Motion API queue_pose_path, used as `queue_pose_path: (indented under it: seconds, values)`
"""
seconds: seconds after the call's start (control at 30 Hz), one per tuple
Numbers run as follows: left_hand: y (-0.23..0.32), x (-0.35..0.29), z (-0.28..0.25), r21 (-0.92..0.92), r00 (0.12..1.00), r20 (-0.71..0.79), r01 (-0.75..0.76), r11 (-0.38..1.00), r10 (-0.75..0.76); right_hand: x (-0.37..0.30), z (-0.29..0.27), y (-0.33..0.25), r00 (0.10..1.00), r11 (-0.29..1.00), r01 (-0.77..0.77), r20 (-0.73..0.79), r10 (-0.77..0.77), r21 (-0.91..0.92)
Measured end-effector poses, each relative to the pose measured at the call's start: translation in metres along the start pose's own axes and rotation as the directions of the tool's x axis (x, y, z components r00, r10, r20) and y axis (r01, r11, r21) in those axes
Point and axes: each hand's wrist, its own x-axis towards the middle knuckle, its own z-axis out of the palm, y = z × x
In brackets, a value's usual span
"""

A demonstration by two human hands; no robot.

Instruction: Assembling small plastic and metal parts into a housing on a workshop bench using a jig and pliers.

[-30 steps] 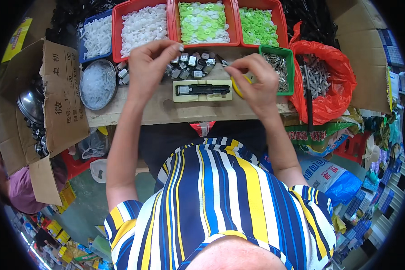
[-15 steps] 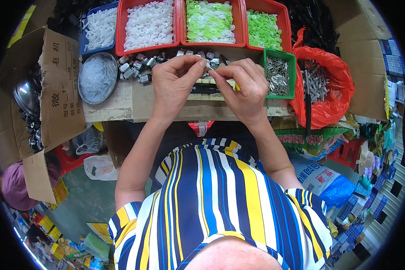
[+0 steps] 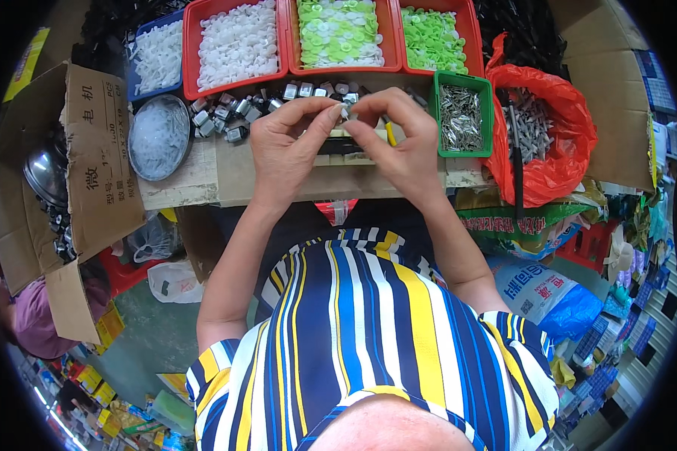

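My left hand point(image 3: 287, 154) is raised over the near edge of the workbench, thumb and forefinger pinching a tiny white part point(image 3: 344, 113). Close beside it, the thumb and forefinger of my right hand point(image 3: 402, 143) curl toward the same part; whether they grip anything is too small to tell. Below the fingers a black and cream block-like fixture point(image 3: 342, 154) lies on cardboard, partly covered by my hands. A yellow tool handle point(image 3: 390, 133) shows next to my right forefinger. Behind my hands several small silver motors point(image 3: 237, 134) lie in a loose heap.
Red bins hold white discs point(image 3: 237, 45), mixed discs point(image 3: 338, 34) and green discs point(image 3: 432, 41). A green tray point(image 3: 489, 113) of metal pins and a red bag point(image 3: 579, 143) of grey parts sit right. Left are a round dish point(image 3: 159, 139) and a cardboard box point(image 3: 101, 165).
My right thumb and forefinger have parted a little from their tight pinch at the thin pale piece. Both hands stay close together, and the whole view has shifted slightly.
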Motion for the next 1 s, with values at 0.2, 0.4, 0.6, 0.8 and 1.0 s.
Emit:
queue_pose_path:
  seconds: [0.2, 0.4, 0.6, 0.8, 1.0]
  values:
    - [-0.005, -0.005, 0.0, -0.117, 0.997, 0.071, 0.052, 0.992, -0.044, -0.003, -0.004, 0.005, 0.96, 0.927, -0.277, 0.122, 0.254, 0.253]
    - [-0.009, -0.017, -0.003, -0.214, 0.992, 0.122, 0.04, 0.976, -0.014, -0.008, 0.001, 0.002, 0.992, 0.987, -0.109, 0.076, 0.1, 0.122]
    - [-0.012, -0.023, -0.011, -0.136, 0.988, 0.147, 0.058, 0.989, -0.038, -0.016, 0.007, 0.001, 0.998, 0.999, 0.024, 0.053, -0.026, 0.045]
    - [-0.003, -0.027, -0.017, 0.328, 0.985, 0.158, -0.123, 0.937, 0.074, -0.026, 0.009, 0.015, 0.99, 0.998, 0.046, 0.128, -0.051, 0.042]
    - [-0.016, -0.034, -0.024, 0.623, 0.92, 0.173, -0.379, 0.684, 0.353, -0.029, 0.019, 0.028, 0.982, 0.992, 0.113, 0.16, -0.103, -0.06]
